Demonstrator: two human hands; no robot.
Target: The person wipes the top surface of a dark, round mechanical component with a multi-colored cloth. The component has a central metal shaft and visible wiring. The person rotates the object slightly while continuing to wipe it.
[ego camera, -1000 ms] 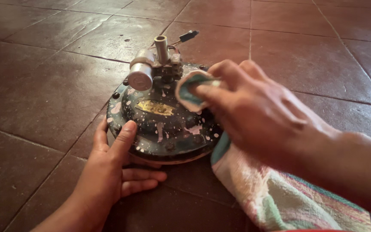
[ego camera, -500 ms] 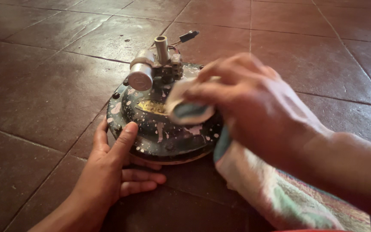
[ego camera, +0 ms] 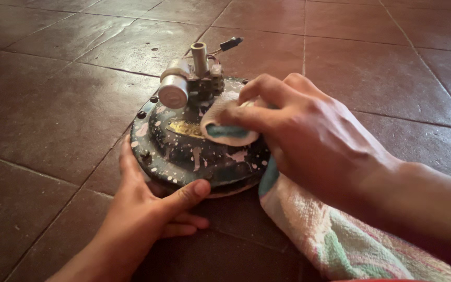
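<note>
Left hand (ego camera: 147,209) low, thumb extended; right hand (ego camera: 309,136) forward, fingers (ego camera: 246,117) curled.

Dark reddish-brown floor tiles (ego camera: 69,99) with thin grout lines (ego camera: 304,31).
</note>
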